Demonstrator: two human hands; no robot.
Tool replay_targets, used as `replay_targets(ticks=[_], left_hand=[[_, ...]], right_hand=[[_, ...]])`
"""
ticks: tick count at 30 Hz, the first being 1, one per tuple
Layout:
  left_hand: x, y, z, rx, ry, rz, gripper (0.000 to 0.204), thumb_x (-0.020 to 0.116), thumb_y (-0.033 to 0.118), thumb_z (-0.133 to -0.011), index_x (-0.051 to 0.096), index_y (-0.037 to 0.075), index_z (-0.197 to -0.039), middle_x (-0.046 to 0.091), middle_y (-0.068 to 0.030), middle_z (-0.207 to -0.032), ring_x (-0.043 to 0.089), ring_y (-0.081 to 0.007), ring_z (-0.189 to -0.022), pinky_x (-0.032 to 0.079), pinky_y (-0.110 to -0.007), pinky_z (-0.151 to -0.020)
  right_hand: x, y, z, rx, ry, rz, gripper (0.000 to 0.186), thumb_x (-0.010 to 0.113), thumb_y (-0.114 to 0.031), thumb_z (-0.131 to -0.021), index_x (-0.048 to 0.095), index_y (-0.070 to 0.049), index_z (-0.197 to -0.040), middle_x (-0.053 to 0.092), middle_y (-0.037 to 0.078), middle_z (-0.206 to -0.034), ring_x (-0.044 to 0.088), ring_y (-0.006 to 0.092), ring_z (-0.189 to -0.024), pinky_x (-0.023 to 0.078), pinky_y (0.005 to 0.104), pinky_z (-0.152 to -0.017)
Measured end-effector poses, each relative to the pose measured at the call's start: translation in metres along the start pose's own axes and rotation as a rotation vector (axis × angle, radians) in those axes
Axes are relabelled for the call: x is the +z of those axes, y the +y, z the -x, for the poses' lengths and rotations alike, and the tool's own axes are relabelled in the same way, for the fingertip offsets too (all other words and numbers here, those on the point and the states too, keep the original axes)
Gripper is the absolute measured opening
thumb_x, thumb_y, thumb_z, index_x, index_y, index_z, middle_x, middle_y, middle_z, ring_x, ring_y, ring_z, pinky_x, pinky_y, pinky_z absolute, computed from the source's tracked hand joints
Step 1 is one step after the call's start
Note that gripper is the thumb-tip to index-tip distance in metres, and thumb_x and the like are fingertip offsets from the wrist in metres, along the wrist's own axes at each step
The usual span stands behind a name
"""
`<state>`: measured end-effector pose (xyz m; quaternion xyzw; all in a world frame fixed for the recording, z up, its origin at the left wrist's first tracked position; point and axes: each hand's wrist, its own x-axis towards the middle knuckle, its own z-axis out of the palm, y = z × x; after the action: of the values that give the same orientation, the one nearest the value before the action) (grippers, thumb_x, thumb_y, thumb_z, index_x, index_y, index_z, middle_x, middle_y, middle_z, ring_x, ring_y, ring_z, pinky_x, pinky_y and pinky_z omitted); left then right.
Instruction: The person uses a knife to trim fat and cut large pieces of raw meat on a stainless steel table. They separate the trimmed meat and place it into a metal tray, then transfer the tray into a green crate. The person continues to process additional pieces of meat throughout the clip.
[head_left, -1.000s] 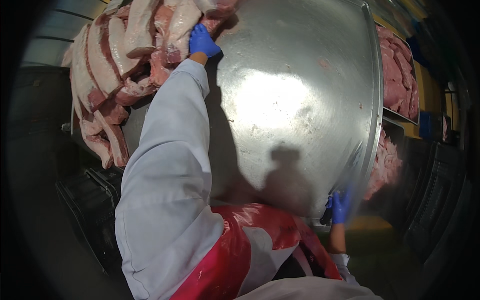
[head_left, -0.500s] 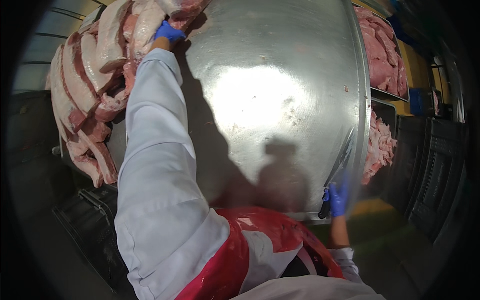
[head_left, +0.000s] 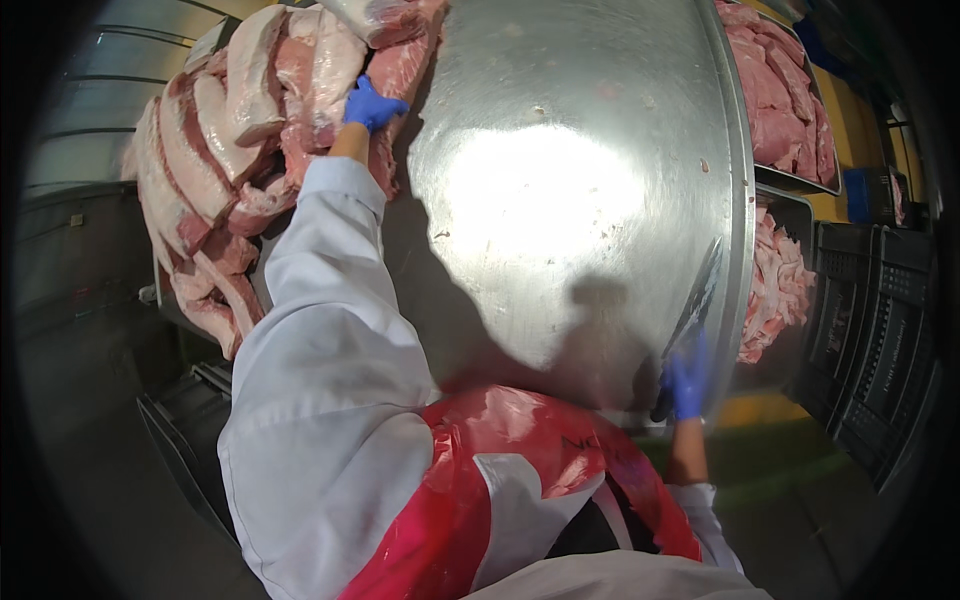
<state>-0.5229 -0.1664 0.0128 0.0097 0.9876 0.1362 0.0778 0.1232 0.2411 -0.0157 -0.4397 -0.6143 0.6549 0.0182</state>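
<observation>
Left hand (head_left: 374, 104) half-curled against meat slab (head_left: 405, 72), right hand (head_left: 686, 382) blurred at knife (head_left: 698, 298), both hands' grips unclear

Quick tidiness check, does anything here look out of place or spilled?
Only something minor: a small reddish scrap lies alone near the right edge of the steel table, away from the meat pile on the left, so it looks stray.

The steel table (head_left: 520, 80) offers passage across its middle (piled meat (head_left: 215, 130) blocks the left).
</observation>
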Motion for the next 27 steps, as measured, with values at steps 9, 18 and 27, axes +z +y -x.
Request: replay_targets(ticks=[9, 18, 27], left_hand=[[0.034, -0.081, 0.14, -0.135, -0.315, 1.11, 0.056, 0.074, 0.019, -0.071, 0.059, -0.005, -0.12, 0.067, -0.0152, -0.103, 0.067, -0.0261, -0.094, 0.055, -0.04, -0.086], [0.04, -0.066, 0.269, -0.401, -0.455, 1.777, 0.05, 0.06, 0.024, -0.085, 0.058, -0.001, -0.128, 0.068, -0.0189, -0.117, 0.067, -0.0364, -0.104, 0.054, -0.047, -0.097], [0.021, 0.035, 0.373, 0.383, -0.182, 0.319, 0.052, 0.074, 0.026, -0.08, 0.06, 0.003, -0.125, 0.064, -0.0205, -0.123, 0.062, -0.0348, -0.116, 0.049, -0.043, -0.098]], right_hand=[[-0.004, 0.016, -0.018, -0.15, -0.09, 0.043, 0.077, 0.06, 0.0, -0.094, 0.025, -0.02, -0.16, 0.058, 0.003, -0.084, 0.051, 0.0078, -0.058, 0.044, 0.0243, -0.046], [-0.002, 0.009, -0.015, -0.194, -0.198, -0.023, 0.078, 0.058, 0.0, -0.097, 0.018, -0.019, -0.161, 0.06, 0.005, -0.084, 0.053, 0.0084, -0.059, 0.046, 0.0237, -0.046], [-0.02, 0.019, -0.01, -0.191, -0.141, -0.213, 0.027, 0.059, -0.009, -0.1, 0.045, -0.007, -0.124, 0.059, 0.007, -0.076, 0.054, 0.0099, -0.053, 0.048, 0.025, -0.045]])
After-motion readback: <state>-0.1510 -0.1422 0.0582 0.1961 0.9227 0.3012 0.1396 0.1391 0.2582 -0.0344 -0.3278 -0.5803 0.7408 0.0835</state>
